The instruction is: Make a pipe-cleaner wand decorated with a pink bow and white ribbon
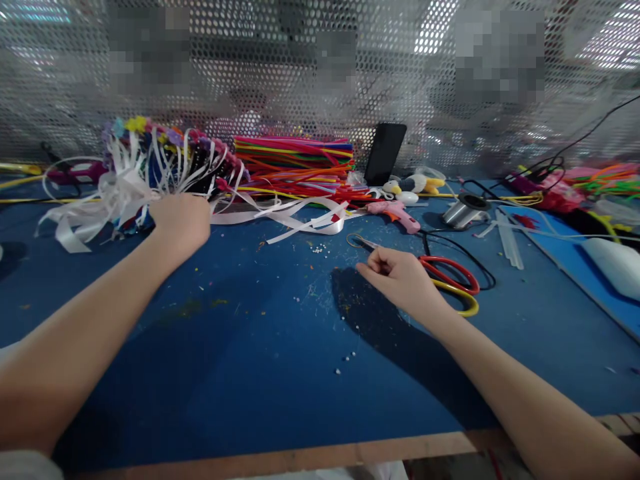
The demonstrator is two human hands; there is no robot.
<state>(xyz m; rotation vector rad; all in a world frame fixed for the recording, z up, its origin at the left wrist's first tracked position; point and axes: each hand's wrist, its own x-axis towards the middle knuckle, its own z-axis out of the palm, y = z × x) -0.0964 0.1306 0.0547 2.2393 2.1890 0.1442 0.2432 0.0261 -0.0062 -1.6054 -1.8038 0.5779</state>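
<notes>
My left hand [181, 223] reaches into a pile of white ribbons [125, 193] at the left back; its fingers are hidden among them. Behind and around it stand small colourful flowers [175, 137]. My right hand [400, 277] is closed in a pinch above the mat, right of the middle, and what it holds, if anything, is too small to name. The scissors [453, 287], with red and yellow handles, lie partly behind it, and their blades reach past its fingers. White beads [319, 249] are scattered on the blue mat [225, 373].
Colourful pipe cleaners [295, 167] lie along the back beside a leaning black phone [385, 153]. A pink glue gun [395, 215], a wire spool [465, 211] and clear glue sticks [509, 239] are at the right back. A perforated metal screen [280, 67] stands behind.
</notes>
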